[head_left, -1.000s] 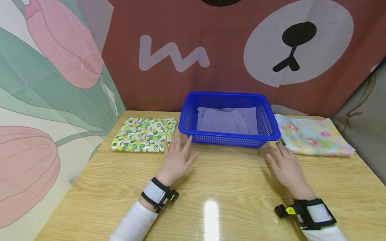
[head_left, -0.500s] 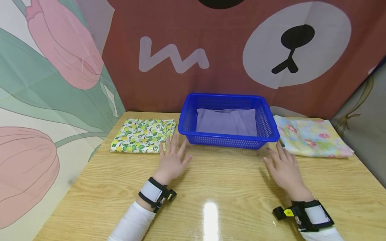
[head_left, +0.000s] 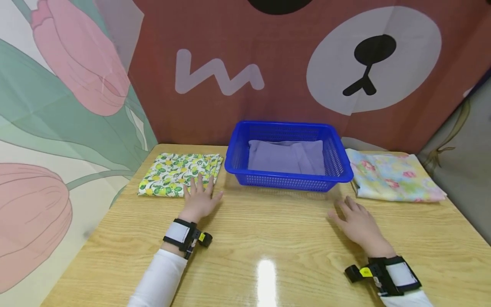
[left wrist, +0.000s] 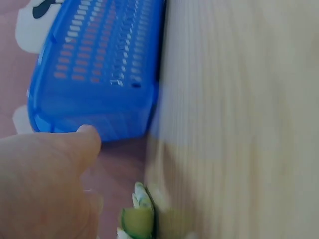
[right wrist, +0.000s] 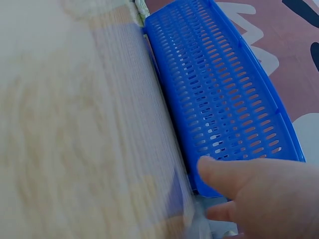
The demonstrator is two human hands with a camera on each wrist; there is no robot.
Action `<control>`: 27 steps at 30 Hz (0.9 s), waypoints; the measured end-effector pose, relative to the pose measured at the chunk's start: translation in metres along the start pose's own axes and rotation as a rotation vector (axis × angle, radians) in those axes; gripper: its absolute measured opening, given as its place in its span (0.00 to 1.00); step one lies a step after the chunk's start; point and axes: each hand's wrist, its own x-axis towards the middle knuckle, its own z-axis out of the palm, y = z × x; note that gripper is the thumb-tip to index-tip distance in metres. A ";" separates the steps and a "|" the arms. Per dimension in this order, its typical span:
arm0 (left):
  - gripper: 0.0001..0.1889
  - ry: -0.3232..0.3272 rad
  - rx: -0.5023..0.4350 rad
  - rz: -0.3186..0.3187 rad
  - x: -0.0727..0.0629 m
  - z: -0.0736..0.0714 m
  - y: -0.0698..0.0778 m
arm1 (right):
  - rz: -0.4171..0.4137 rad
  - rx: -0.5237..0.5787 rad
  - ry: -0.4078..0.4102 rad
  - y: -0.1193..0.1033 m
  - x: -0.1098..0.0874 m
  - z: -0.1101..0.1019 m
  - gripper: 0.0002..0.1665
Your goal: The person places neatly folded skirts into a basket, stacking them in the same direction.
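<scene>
My left hand [head_left: 198, 204] has its fingers spread over the near right corner of a folded lemon-print cloth [head_left: 168, 175]; whether it touches the cloth I cannot tell. Nothing is in its grasp. On the other side, my right hand [head_left: 358, 224] hovers or rests just in front of a folded pastel floral cloth [head_left: 399, 177], fingers relaxed and holding nothing. Between the two cloths stands a blue plastic basket [head_left: 287, 181] with slotted walls. A folded purple cloth [head_left: 285, 157] lies inside it. Both wrist views show the basket's side beyond the thumb.
Everything stands on a light wooden table [head_left: 238, 247]. A brown wall hanging [head_left: 215, 115] with a bear face rises right behind the basket. Grey fabric [head_left: 464, 170] hangs along the right side.
My left hand has moved left, from beside the basket to the lemon-print cloth's corner. The right hand has drawn back slightly toward me. Basket and cloths stay put.
</scene>
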 end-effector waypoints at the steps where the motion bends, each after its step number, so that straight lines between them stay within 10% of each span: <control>1: 0.41 -0.001 0.000 -0.003 0.002 -0.001 -0.002 | 0.002 0.000 -0.008 0.000 0.000 0.000 0.43; 9: 0.47 -0.100 0.004 -0.023 0.015 -0.007 -0.011 | 0.016 -0.035 -0.025 0.001 0.002 0.001 0.41; 27: 0.38 -0.088 0.180 0.008 0.029 -0.022 -0.013 | 0.029 -0.010 -0.029 0.000 0.001 0.000 0.41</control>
